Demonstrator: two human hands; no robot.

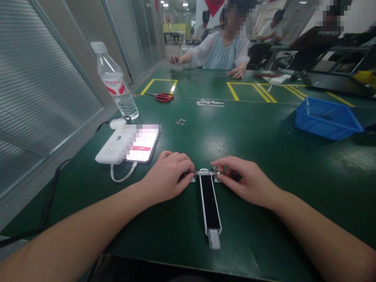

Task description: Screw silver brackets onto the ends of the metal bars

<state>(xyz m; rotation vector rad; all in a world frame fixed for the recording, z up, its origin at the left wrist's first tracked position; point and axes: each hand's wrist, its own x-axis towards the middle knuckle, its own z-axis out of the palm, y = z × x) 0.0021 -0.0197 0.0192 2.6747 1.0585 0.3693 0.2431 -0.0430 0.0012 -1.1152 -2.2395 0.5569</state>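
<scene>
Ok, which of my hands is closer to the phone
Left: your left hand is close by the phone, to its right; your right hand is farther right, across the black-topped bar.

Glass partitions (49, 74) and a tape-marked worktable (252, 133) suggest an office workshop.

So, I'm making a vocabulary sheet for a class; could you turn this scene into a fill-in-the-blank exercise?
1. The left hand and right hand are at the ____ end of the black-topped bar, as the wearer sees it.
2. The scissors have ____ handles.
3. The plastic bin is ____.
4. For the wearer, the power bank lies to the ____ of the phone.

Missing words: far; red; blue; left.
</scene>
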